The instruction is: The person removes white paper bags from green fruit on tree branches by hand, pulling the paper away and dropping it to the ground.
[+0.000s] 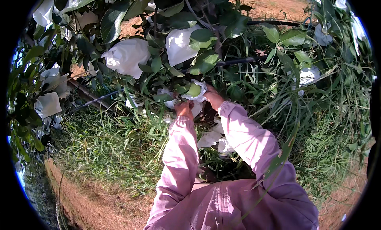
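A pale green fruit (pixel 194 90), likely an apple, shows through the open mouth of a crumpled white bag (pixel 202 94) low in the tree. My right hand (pixel 215 97) grips the bag from the right, its fingertips hidden behind the material. Just below and left of the fruit, my left hand (pixel 184 108) is closed at the bag's lower edge, with its fingers partly out of sight. Leaves cover part of the fruit's left side. Another white bag (pixel 170 102) hangs close to my left hand.
More white bags hang above, including a wrapped one (pixel 128 57) and a pointed one (pixel 182 45). Loose white bags (pixel 209 138) lie in the grass under my forearms. A black pipe (pixel 241 60) crosses behind the leaves. Tall grass stems (pixel 293 122) stand at my right.
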